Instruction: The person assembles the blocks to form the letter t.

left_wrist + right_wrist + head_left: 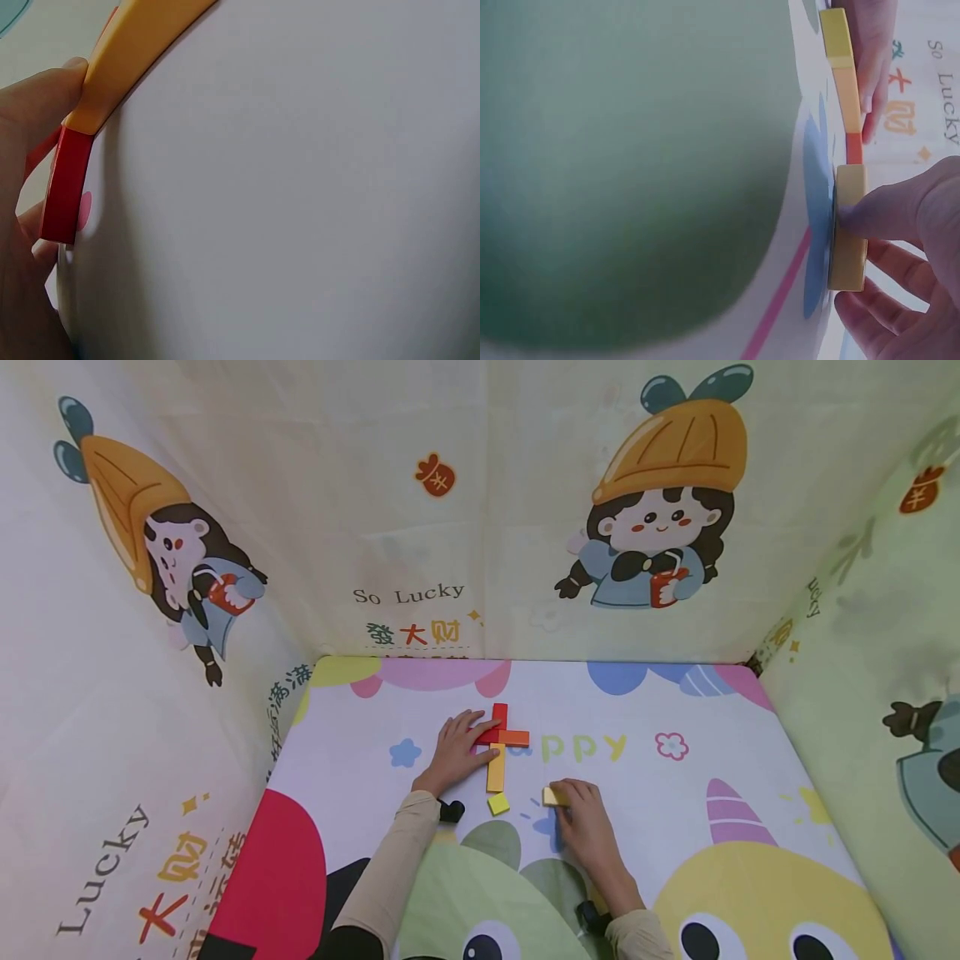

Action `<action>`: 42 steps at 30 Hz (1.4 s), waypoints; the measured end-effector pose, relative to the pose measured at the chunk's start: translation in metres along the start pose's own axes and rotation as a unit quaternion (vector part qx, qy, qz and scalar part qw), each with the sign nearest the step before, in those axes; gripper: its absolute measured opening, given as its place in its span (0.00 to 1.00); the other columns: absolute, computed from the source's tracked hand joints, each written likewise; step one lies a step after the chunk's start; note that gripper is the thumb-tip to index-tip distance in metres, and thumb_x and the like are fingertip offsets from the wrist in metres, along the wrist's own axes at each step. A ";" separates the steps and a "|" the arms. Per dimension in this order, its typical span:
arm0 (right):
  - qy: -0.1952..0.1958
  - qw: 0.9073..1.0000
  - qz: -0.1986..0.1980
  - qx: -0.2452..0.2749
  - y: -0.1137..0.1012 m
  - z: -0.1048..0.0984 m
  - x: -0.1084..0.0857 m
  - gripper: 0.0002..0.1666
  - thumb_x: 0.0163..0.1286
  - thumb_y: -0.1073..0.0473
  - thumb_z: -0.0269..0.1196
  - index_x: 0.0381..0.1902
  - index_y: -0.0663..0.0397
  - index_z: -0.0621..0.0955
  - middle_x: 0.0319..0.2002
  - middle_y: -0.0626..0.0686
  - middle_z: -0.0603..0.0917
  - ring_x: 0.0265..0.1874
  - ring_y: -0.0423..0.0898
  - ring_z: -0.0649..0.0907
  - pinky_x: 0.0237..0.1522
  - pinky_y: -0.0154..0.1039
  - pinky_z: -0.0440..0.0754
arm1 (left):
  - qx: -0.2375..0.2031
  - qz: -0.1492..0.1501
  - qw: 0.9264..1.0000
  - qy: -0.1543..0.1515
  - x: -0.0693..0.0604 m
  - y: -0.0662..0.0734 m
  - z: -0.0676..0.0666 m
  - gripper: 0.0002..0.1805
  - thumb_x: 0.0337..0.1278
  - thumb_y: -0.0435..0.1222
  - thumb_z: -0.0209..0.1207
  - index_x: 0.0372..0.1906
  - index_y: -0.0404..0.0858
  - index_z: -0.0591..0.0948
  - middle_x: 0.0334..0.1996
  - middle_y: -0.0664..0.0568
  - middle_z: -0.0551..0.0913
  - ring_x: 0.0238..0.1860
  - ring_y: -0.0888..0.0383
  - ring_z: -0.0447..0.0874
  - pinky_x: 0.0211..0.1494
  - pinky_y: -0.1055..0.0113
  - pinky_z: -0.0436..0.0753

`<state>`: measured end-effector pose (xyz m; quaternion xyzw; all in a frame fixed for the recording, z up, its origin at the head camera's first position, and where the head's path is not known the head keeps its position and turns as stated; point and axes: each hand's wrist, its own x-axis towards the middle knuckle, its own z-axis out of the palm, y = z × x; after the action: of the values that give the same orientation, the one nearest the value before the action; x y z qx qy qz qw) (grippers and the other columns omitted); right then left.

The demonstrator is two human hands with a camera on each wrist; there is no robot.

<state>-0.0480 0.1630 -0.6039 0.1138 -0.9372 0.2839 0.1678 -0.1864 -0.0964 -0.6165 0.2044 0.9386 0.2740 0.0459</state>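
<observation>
My left hand [455, 753] rests over a cross of flat blocks, fingers spread. Its thumb touches the light orange block [496, 770], and a fingertip lies on the left red block [66, 187]. Another red block [500, 715] points away at the top, and an orange block [515, 739] forms the right arm. A small yellow block [498, 804] sits turned at an angle just below the light orange one. To the right, my right hand [586, 820] pinches a pale yellow block [849, 255] between thumb and fingers, low at the table surface.
The blocks lie on a white table cover [630, 710] printed with cartoon shapes and letters. Patterned cloth [525, 527] walls the table at the back and on both sides. Dark straps [592, 917] circle the wrists.
</observation>
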 end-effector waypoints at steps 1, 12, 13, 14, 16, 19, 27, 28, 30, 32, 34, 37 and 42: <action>-0.006 1.000 0.004 0.003 -0.001 0.000 0.000 0.25 0.54 0.77 0.74 0.50 0.58 0.85 0.49 0.59 0.86 0.53 0.61 0.81 0.54 0.57 0.82 | 0.000 0.000 1.000 0.000 0.000 0.000 0.000 0.36 0.67 0.58 0.61 0.77 0.60 0.70 0.81 0.49 0.62 0.84 0.45 0.50 0.84 0.36 0.47; -0.049 0.998 0.022 0.022 -0.013 0.001 0.001 0.23 0.57 0.72 0.75 0.50 0.56 0.85 0.50 0.56 0.87 0.54 0.58 0.81 0.58 0.56 0.80 | 0.004 -0.008 1.000 -0.002 0.000 0.001 0.000 0.36 0.66 0.58 0.61 0.77 0.61 0.69 0.81 0.50 0.62 0.84 0.46 0.50 0.85 0.37 0.47; -0.055 0.998 0.023 0.027 -0.015 0.001 0.000 0.22 0.57 0.72 0.75 0.50 0.56 0.85 0.50 0.56 0.87 0.54 0.58 0.81 0.58 0.56 0.80 | 0.004 -0.007 1.000 -0.003 0.000 0.001 0.000 0.36 0.66 0.58 0.61 0.77 0.61 0.69 0.81 0.50 0.62 0.84 0.46 0.50 0.85 0.37 0.47; -0.062 0.997 0.026 0.032 -0.016 0.001 0.001 0.22 0.58 0.71 0.75 0.51 0.55 0.85 0.51 0.56 0.87 0.54 0.58 0.81 0.59 0.56 0.80 | 0.003 -0.007 1.000 -0.003 0.000 0.001 0.000 0.36 0.67 0.58 0.61 0.78 0.61 0.69 0.81 0.50 0.62 0.84 0.45 0.50 0.85 0.37 0.47; -0.078 0.995 0.032 0.046 -0.018 0.000 0.001 0.22 0.59 0.70 0.75 0.51 0.54 0.85 0.52 0.55 0.87 0.55 0.58 0.81 0.60 0.56 0.80 | 0.002 -0.006 1.000 -0.002 -0.001 0.001 -0.001 0.36 0.67 0.58 0.61 0.78 0.60 0.69 0.81 0.49 0.62 0.84 0.45 0.50 0.84 0.36 0.47; -0.099 0.993 0.041 0.056 -0.022 -0.001 0.001 0.21 0.61 0.69 0.74 0.52 0.53 0.85 0.53 0.54 0.86 0.55 0.56 0.81 0.61 0.56 0.80 | 0.002 -0.005 1.000 -0.001 -0.001 0.001 0.000 0.36 0.67 0.58 0.62 0.77 0.60 0.69 0.81 0.49 0.62 0.84 0.45 0.51 0.84 0.36 0.47; -0.120 0.990 0.022 0.076 -0.030 0.003 -0.002 0.21 0.62 0.68 0.74 0.52 0.51 0.84 0.52 0.53 0.86 0.54 0.54 0.80 0.58 0.55 0.80 | 0.005 -0.006 1.000 -0.003 0.000 0.000 0.000 0.36 0.66 0.59 0.61 0.78 0.62 0.69 0.81 0.51 0.62 0.84 0.46 0.50 0.85 0.37 0.46; -0.120 0.990 0.016 0.076 -0.031 0.004 -0.002 0.21 0.62 0.68 0.74 0.52 0.51 0.84 0.52 0.53 0.86 0.54 0.54 0.80 0.58 0.54 0.80 | 0.005 -0.006 1.000 -0.002 0.000 0.000 0.000 0.36 0.66 0.59 0.61 0.78 0.62 0.69 0.81 0.51 0.62 0.84 0.46 0.50 0.85 0.37 0.47; -0.118 0.991 0.005 0.070 -0.033 0.005 -0.003 0.21 0.61 0.68 0.74 0.52 0.51 0.85 0.52 0.52 0.86 0.53 0.53 0.80 0.58 0.54 0.81 | 0.006 -0.005 1.000 -0.002 0.000 -0.001 0.001 0.36 0.66 0.60 0.61 0.78 0.62 0.69 0.81 0.51 0.62 0.84 0.46 0.50 0.85 0.37 0.47; -0.118 0.991 -0.001 0.070 -0.034 0.006 -0.003 0.21 0.62 0.68 0.74 0.53 0.51 0.85 0.53 0.53 0.86 0.54 0.53 0.80 0.58 0.54 0.81 | 0.008 -0.005 1.000 -0.002 0.000 -0.001 0.001 0.36 0.66 0.60 0.61 0.78 0.62 0.69 0.81 0.51 0.61 0.84 0.46 0.50 0.85 0.37 0.47; -0.120 0.990 -0.004 0.071 -0.034 0.007 -0.003 0.21 0.62 0.67 0.74 0.53 0.51 0.85 0.53 0.53 0.86 0.54 0.53 0.81 0.59 0.54 0.81 | 0.011 -0.008 1.000 -0.006 0.001 -0.001 0.001 0.37 0.66 0.60 0.61 0.78 0.63 0.68 0.81 0.51 0.61 0.84 0.46 0.50 0.85 0.37 0.47; -0.122 0.990 -0.007 0.070 -0.036 0.007 -0.003 0.21 0.62 0.68 0.74 0.52 0.51 0.85 0.53 0.52 0.86 0.54 0.53 0.81 0.59 0.53 0.80 | 0.012 -0.014 1.000 -0.011 0.002 -0.001 0.001 0.37 0.65 0.61 0.61 0.78 0.63 0.67 0.82 0.51 0.60 0.85 0.46 0.49 0.85 0.37 0.47; -0.115 0.991 -0.019 0.061 -0.038 0.009 -0.005 0.21 0.60 0.69 0.74 0.51 0.52 0.85 0.51 0.53 0.86 0.52 0.53 0.81 0.57 0.53 0.80 | 0.011 -0.014 1.000 -0.012 0.001 -0.001 0.001 0.37 0.65 0.61 0.61 0.78 0.63 0.68 0.82 0.51 0.60 0.85 0.46 0.49 0.85 0.37 0.47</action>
<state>-0.0341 0.1272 -0.5942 0.1732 -0.9289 0.3222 0.0573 -0.1874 -0.0967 -0.6176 0.1950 0.9436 0.2610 0.0586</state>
